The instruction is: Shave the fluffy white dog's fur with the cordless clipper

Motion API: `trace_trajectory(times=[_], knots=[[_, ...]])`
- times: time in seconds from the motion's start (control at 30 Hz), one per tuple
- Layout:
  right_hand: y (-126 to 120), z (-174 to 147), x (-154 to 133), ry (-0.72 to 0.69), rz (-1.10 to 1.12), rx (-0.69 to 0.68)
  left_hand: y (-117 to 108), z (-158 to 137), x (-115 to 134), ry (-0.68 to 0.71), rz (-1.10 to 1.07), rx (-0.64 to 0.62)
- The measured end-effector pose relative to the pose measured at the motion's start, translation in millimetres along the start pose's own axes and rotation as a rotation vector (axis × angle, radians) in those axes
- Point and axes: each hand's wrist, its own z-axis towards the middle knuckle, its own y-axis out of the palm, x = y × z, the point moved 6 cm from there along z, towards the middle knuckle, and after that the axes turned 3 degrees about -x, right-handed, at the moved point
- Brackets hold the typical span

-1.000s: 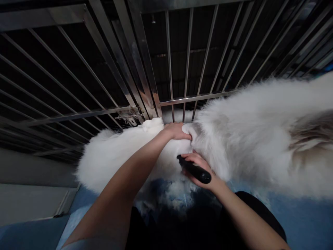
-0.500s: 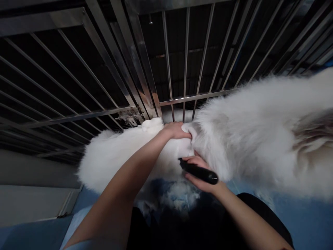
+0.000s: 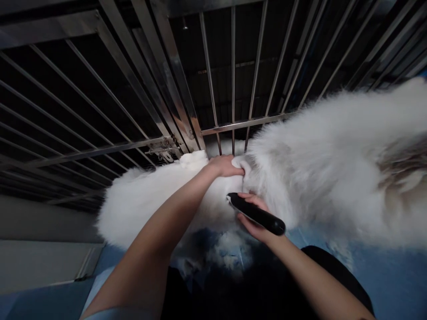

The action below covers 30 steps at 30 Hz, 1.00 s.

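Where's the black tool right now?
In the head view, the black tool is just right of the middle, held in the right hand, its tip by the white fur, a little below the left hand.

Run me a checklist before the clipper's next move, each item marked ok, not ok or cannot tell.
1. Black clipper held: ok, the right hand has fingers and thumb around it.
2. Left hand on the animal: ok, it lies on the white coat beside a fold near the thumb.
3. Left hand apart from the clipper's tip: ok, a gap shows between them.
4. Tip touching the coat: cannot tell, it is close but contact is unclear.
5. Floor free of loose fur: not ok, loose fur lies on the blue floor.
6. Cage latch fastened: cannot tell, too dim.
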Motion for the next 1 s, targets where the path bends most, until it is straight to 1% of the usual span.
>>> trace_trajectory(times=[0.03,0.17,0.2,0.23,0.27,0.33,0.37,0.4,0.43,0.53,0.57,0.6,0.63,0.73,0.8,0.9,1.0], knots=[[2.1,1.1,0.3,0.006,-0.004,-0.023,0.2,0.1,0.1,0.002,0.003,0.007],[19.5,2.3,-1.9,-0.002,-0.045,-0.288,1.7,-0.5,-0.9,0.036,-0.001,0.022],[20.6,2.7,-3.4,-0.001,-0.031,-0.314,1.9,-0.5,-1.6,0.04,-0.005,0.023],[18.6,4.1,-4.9,0.003,-0.004,-0.286,2.1,-0.2,-2.2,0.04,-0.009,0.024],[13.6,6.3,-5.9,0.013,0.024,-0.204,2.4,0.4,-2.8,0.038,-0.014,0.024],[2.3,9.6,-4.3,0.074,0.049,0.016,3.4,1.8,-2.9,0.036,-0.023,0.03],[-0.6,10.0,-2.7,0.109,0.047,0.101,4.2,2.4,-2.4,0.039,-0.023,0.035],[-0.2,10.1,-1.4,0.131,0.04,0.143,5.1,2.5,-1.9,0.04,-0.019,0.041],[3.2,10.0,-0.7,0.138,0.03,0.137,5.7,2.1,-1.6,0.038,-0.012,0.049],[17.8,7.3,-1.6,0.087,0.02,-0.007,5.0,-3.3,-2.1,0.031,0.003,0.05],[19.3,5.7,-1.7,0.072,0.022,-0.039,3.0,-6.2,-2.6,0.039,0.005,0.041],[17.8,4.3,-1.3,0.067,0.023,-0.04,0.5,-9.5,-2.9,0.062,0.007,0.021],[13.1,3.3,0.0,0.078,0.017,-0.006,-2.1,-12.9,-2.7,0.104,0.007,-0.012],[-5.4,2.5,4.9,0.154,-0.05,0.172,-7.3,-22.9,-2.5,0.263,0.014,-0.155],[-7.5,3.7,7.5,0.205,-0.074,0.217,-8.2,-26.1,-5.2,0.291,0.022,-0.203],[5.5,4.6,10.4,0.248,0.002,0.212,-8.0,-24.8,-6.6,0.228,0.044,-0.131],[22.2,4.5,11.4,0.237,0.127,0.142,-5.2,-24.3,-0.4,0.176,0.1,-0.069]])
